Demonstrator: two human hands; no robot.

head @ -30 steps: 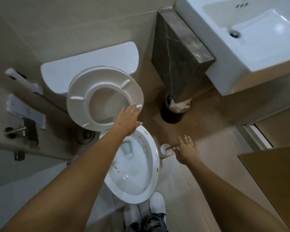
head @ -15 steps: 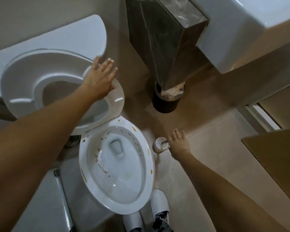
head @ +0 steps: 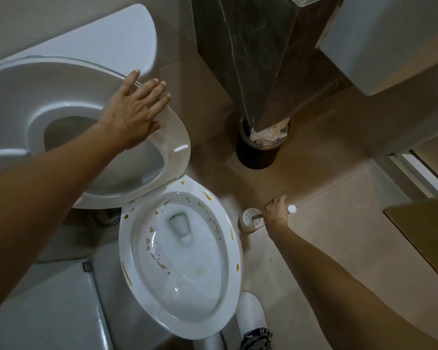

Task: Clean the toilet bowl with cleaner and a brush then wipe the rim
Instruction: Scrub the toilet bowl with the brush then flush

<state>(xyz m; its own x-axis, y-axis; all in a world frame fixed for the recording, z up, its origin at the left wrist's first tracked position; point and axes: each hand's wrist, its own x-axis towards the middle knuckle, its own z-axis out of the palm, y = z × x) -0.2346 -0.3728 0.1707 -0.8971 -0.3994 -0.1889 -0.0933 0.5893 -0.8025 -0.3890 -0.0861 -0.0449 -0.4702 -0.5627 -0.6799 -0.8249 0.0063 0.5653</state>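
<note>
The white toilet bowl (head: 142, 294) stands open below me, with brown and yellow smears on its rim and inner wall. Its seat (head: 172, 145) is raised against the white tank (head: 107, 44). My left hand (head: 134, 109) rests flat on the seat's upper right edge, fingers straight. On the floor right of the bowl stands a white brush holder (head: 247, 221). My right hand (head: 276, 210) grips the toilet brush handle (head: 291, 209), whose white knob shows past my fingers. The brush head is hidden in the holder.
A dark bin (head: 259, 150) with crumpled paper stands on the floor behind the brush holder, under a dark marble column (head: 248, 46). A white sink unit (head: 389, 41) is at the upper right. My white slipper (head: 250, 317) is at the bowl's front.
The view has dropped closer to the bowl. My left hand has pushed the seat up and stays on it. My right hand has closed on the brush handle.
</note>
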